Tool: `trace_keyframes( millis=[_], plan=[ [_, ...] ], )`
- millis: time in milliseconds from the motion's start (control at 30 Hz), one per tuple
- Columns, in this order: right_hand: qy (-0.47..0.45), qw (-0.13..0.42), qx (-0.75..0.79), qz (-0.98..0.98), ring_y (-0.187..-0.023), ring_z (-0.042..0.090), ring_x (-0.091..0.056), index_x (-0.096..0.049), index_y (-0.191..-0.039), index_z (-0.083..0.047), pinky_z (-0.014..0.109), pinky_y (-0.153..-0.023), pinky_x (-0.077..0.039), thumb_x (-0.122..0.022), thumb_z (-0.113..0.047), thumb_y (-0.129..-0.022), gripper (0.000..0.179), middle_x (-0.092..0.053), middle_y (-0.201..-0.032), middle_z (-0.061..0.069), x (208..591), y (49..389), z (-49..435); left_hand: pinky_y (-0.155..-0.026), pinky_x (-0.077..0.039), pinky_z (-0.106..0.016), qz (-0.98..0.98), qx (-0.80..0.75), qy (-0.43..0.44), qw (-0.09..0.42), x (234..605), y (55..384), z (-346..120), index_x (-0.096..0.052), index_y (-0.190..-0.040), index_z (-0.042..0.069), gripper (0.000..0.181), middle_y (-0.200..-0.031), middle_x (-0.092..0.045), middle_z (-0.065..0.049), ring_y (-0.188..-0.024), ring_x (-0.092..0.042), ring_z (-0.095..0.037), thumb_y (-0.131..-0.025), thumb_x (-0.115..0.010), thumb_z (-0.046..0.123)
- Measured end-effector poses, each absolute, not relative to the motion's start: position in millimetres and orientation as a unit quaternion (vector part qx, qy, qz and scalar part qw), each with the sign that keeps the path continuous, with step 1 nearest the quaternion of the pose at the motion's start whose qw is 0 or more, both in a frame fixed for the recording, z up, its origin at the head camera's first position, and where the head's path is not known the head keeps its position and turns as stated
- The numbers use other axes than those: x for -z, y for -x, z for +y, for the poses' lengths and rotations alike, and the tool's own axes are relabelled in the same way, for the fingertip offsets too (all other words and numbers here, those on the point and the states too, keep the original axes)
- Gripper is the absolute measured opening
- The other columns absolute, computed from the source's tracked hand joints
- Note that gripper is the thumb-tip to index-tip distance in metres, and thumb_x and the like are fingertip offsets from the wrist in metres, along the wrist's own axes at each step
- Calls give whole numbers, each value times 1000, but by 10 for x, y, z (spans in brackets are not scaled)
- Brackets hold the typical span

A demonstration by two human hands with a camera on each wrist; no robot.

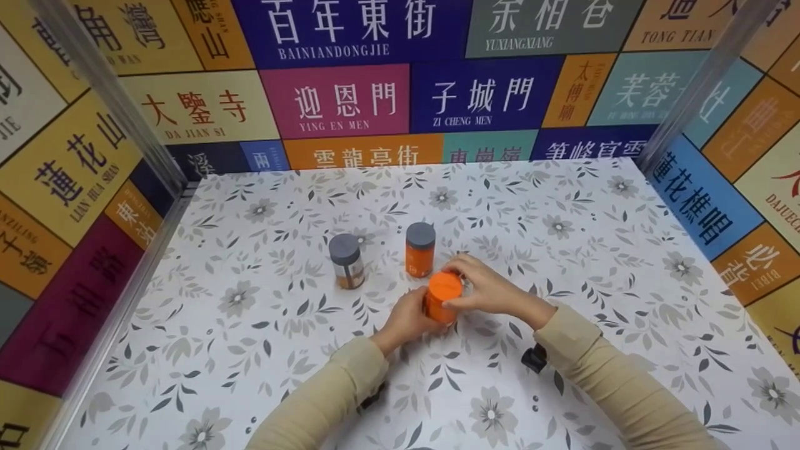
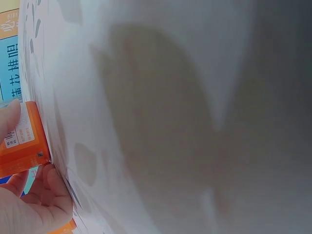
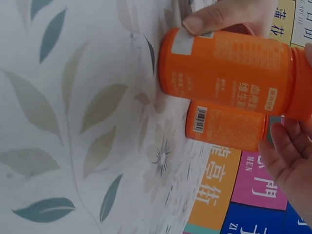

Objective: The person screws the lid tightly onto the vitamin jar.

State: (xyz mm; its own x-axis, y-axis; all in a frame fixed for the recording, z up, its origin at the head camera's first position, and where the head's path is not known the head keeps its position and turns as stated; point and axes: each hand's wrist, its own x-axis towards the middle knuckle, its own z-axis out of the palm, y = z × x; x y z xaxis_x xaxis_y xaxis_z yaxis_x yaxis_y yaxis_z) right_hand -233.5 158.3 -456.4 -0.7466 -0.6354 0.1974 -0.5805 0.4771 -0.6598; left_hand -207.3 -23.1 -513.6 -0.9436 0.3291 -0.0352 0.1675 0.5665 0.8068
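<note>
Head view: from above, facing forward and down across the whole table point(image 1: 562, 250). Wrist views: close and low at tabletop level, rolled sideways. All three share the orange bottle point(image 1: 442, 299) point(image 2: 22, 141) point(image 3: 229, 73)

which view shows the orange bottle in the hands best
The right wrist view: the orange bottle fills the frame, label print and orange cap visible. The head view shows it small between the left hand and right hand. The left wrist view catches only an edge.
</note>
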Motion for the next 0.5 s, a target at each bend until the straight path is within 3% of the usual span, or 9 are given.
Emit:
trace_keyframes(
  millis=[133, 233, 367, 500],
  plan=[
    [328, 30, 362, 872, -93, 20, -49, -53, -103, -4, 36, -82, -41, -76, -32, -72, 48, -52, -100, 8, 4574, 2306, 1557, -87, -45, -34, 879, -446, -137, 98, 5131, 2070, -233, -56, -110, 5, 52, -104, -63, -8, -93, -57, -19, -65, -79, 9],
    [327, 66, 360, 871, -103, 27, -48, -50, -113, -2, 43, -89, -40, -76, -36, -70, 61, -50, -114, 15, 4532, 2317, 1599, -89, -44, -35, 877, -448, -137, 101, 5127, 2074, -232, -56, -111, 5, 52, -106, -63, -8, -94, -57, -20, -65, -79, 10],
    [365, 141, 389, 834, -120, 38, -41, -41, -131, 2, 54, -99, -32, -73, -24, -76, 69, -40, -135, 23, 4460, 2381, 1708, -90, -44, -36, 880, -444, -137, 101, 5123, 2083, -230, -55, -111, 4, 51, -105, -63, -9, -95, -57, -20, -66, -79, 11],
    [397, 169, 402, 807, -125, 39, -37, -39, -133, 7, 54, -103, -27, -66, -14, -82, 61, -42, -136, 24, 4462, 2427, 1768, -91, -43, -36, 880, -443, -130, 110, 5124, 2090, -226, -55, -111, 5, 52, -107, -62, -8, -97, -57, -20, -66, -79, 10]
  ],
)
